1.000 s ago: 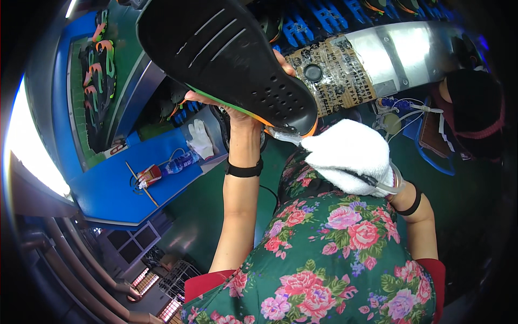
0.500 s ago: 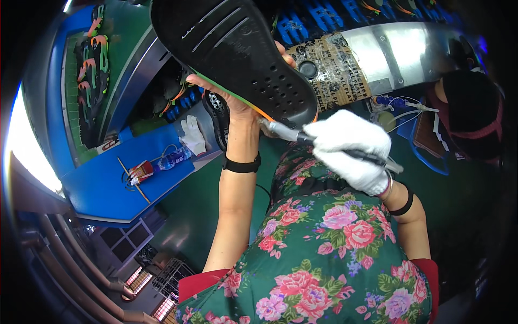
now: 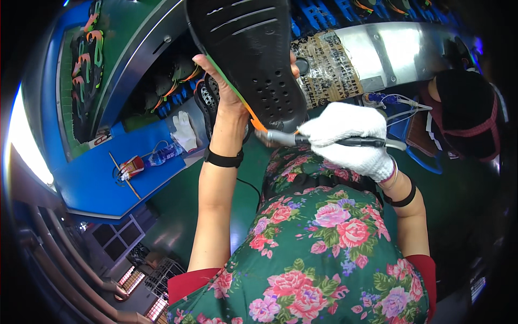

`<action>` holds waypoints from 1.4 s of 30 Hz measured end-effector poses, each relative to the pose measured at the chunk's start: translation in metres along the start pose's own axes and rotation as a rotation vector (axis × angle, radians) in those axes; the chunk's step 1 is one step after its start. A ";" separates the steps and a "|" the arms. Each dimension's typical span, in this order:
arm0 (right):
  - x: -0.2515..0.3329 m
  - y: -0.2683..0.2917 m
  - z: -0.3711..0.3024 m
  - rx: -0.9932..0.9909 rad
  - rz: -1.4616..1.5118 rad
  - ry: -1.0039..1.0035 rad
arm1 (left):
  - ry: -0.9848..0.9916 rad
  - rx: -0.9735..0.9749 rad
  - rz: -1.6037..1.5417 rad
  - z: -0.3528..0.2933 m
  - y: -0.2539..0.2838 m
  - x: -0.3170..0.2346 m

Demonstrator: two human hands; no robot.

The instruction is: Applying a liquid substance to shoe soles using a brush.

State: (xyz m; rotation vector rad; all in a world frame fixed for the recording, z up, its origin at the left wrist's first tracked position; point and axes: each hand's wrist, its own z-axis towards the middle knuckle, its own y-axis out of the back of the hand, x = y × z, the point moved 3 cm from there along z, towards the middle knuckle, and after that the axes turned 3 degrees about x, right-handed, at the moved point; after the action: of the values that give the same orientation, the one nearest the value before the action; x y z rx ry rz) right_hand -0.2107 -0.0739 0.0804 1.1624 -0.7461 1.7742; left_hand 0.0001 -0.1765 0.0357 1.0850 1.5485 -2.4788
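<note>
The bare left hand [image 3: 225,89], partly hidden, is curled around the edges of a black sole [image 3: 253,70] raised in front of the floral garment [image 3: 329,237], holed end nearest, while the gloved right hand [image 3: 348,132] is closed around a pen-shaped tool [image 3: 283,139] whose grey tip lies at the sole's orange edge.

The black, slotted and perforated shoe sole [image 3: 249,59], edged green and orange, faces upward. A black-handled, pen-shaped tool [image 3: 282,138] points its grey end beside the orange edge.

Blue bottle [image 3: 164,155]; loose white glove [image 3: 184,131]
</note>
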 end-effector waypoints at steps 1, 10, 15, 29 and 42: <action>0.002 0.002 0.002 -0.003 -0.082 0.045 | 0.019 -0.007 0.001 -0.001 -0.001 0.002; -0.001 -0.001 0.006 0.367 0.091 0.103 | 0.243 -0.146 -0.004 -0.022 -0.007 0.021; -0.007 -0.015 -0.002 0.441 -0.326 0.280 | 0.469 -0.271 0.178 -0.032 -0.010 0.018; -0.002 0.045 0.016 -0.126 0.220 -0.360 | 0.310 -0.529 -0.178 -0.069 0.038 0.070; 0.037 0.043 0.035 0.015 -0.486 0.173 | 0.442 -0.621 0.033 -0.096 -0.004 0.069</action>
State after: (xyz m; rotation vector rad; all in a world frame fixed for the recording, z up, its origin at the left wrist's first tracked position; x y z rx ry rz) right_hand -0.2418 -0.1096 0.1271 1.0732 -0.3119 1.4458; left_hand -0.0016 -0.0754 -0.0254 1.5448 2.1647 -1.5864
